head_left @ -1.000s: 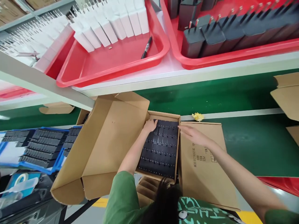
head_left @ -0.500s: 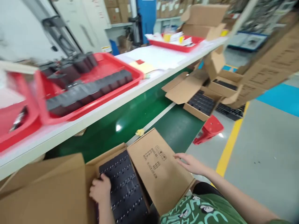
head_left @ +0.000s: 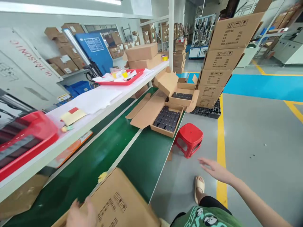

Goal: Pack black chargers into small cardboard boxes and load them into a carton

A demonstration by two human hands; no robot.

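Note:
A brown cardboard box [head_left: 118,201] with printed markings lies at the bottom of the view, on the green conveyor belt. My left hand [head_left: 81,214] is at its left edge, slightly blurred, with thumb and finger apart and nothing visibly held; whether it touches the cardboard I cannot tell. Out to the right, my right hand [head_left: 216,171] hangs over the floor with fingers stretched out, holding nothing. Farther along the belt, an open carton [head_left: 162,130] holds rows of black parts [head_left: 167,118]. Behind it stands another open carton [head_left: 180,101] with similar parts.
A red stool [head_left: 190,135] stands beside the belt [head_left: 139,164]. Tall stacked cartons [head_left: 219,63] rest on a black pallet [head_left: 208,112]. Along the left runs a white shelf [head_left: 94,121] with red trays [head_left: 132,81]. Yellow floor tape [head_left: 220,138] lies to the right.
The view has swung right and up. My left hand was over black parts in the near box, now out of view. My right hand has left the box's printed panel and moved out rightward.

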